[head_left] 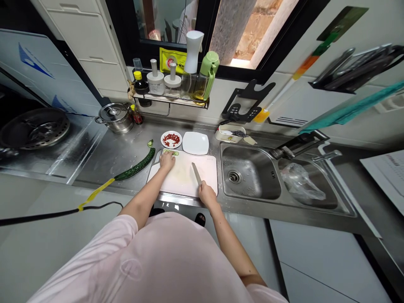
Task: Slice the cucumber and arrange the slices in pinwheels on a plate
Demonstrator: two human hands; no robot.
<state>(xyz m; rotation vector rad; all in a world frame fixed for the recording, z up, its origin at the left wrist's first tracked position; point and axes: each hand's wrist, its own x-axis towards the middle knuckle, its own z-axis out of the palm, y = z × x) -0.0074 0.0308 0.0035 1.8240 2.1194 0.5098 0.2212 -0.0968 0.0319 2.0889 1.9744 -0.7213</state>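
Observation:
My right hand (207, 194) is wrapped round the handle of a kitchen knife (196, 173). The blade points up and to the left over the white cutting board (186, 185). Toward the board's upper left corner, my left hand (167, 160) lies with its fingers stretched out beside several cucumber slices (175, 153). Its fingers partly cover that spot, so I cannot tell whether they press on a slice. A long dark green cucumber (135, 166) rests on the steel counter left of the board, with a small cut end piece (150, 143) above it.
Behind the board stand a plate of chopped red pieces (171, 139) and a white square plate (195, 143). A sink (252, 185) lies to the right. A lidded pot (115, 118) and a frying pan (34, 128) are at the left. A spice shelf (172, 99) hangs above.

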